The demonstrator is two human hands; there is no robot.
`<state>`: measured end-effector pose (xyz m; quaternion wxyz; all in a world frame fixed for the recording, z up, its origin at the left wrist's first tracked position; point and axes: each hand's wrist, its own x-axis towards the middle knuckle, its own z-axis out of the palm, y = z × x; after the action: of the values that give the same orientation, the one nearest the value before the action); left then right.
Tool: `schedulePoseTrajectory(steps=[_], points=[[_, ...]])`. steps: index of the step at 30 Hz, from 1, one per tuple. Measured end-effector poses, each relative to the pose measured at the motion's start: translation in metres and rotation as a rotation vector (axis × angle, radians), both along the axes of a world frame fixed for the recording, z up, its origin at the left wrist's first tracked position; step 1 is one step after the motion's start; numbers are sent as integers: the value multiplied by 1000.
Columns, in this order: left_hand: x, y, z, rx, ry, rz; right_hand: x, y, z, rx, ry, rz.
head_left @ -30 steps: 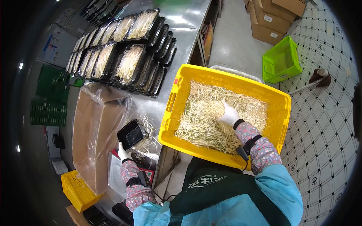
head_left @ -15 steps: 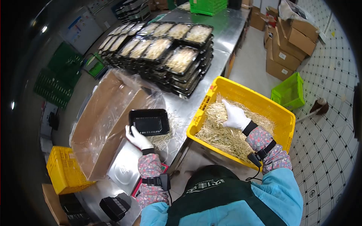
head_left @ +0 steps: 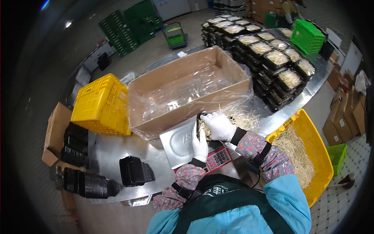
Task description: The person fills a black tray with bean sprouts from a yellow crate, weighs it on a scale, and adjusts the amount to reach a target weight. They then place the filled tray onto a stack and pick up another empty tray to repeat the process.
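Observation:
Over the steel weighing scale (head_left: 171,142) with its red keypad (head_left: 219,158), both gloved hands meet at a small black plastic tray (head_left: 200,116). The tray is tilted on its side and mostly covered by the hands. My left hand (head_left: 200,146) grips its near side, fingers pointing up along it. Curled over the tray's other side, my right hand (head_left: 219,126) presses on pale, thin, sprout-like strands (head_left: 205,132). More loose strands (head_left: 243,117) lie on the steel table just beyond it.
A plastic-lined cardboard box (head_left: 187,105) stands right behind the scale. Stacked filled trays (head_left: 276,58) rise at the back right. A yellow crate of strands (head_left: 325,167) is at my right. Black trays (head_left: 132,171) and another yellow crate (head_left: 101,101) are on the left.
My right hand has gone from the strands in the yellow crate to the black tray. The tray, flat and bare before, is now tilted with strands in it. The view has swung left.

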<state>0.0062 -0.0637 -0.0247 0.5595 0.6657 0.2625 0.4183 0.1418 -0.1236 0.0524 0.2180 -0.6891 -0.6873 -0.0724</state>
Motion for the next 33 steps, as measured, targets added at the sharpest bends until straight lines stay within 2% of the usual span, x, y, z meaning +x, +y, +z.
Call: schedulePoseTrajectory(steps=[2,5,6,7,9,10,13,14,17,19,21,22,23,25,28,33], points=[[-28,21,-24,-137,-18,-31,-16,28,-14,-86,-58,98],[-64,42,-39,-24,431,48,-26,53,-44,-105,-73,250],[-68,45,-35,-10,281,61,-28,60,-53,-135,-148,297],[-72,52,-22,422,474,185,-29,62,-54,-121,-96,317],[-67,59,-1,639,481,83,-35,70,-65,-123,-43,296],[-63,59,1,779,673,59,-39,74,-68,-258,-34,223],[-59,62,1,753,754,22,-29,74,-69,-177,36,322],[-56,60,1,717,744,13,-20,73,-66,-299,82,362],[-53,56,-1,777,787,48,-2,66,-61,-236,341,511],[-52,59,-9,779,784,55,15,55,-48,-266,375,487],[-51,58,-11,772,778,63,36,46,-32,-205,105,405],[-50,57,-9,766,774,66,42,36,-13,-305,19,349],[-49,56,-7,761,770,70,54,35,-18,-301,-63,338],[-48,55,-5,787,778,92,70,35,-23,-470,-40,265],[-46,52,-7,791,764,133,78,29,-31,-463,68,280],[-45,52,-9,824,787,164,57,25,-42,-327,56,155]])
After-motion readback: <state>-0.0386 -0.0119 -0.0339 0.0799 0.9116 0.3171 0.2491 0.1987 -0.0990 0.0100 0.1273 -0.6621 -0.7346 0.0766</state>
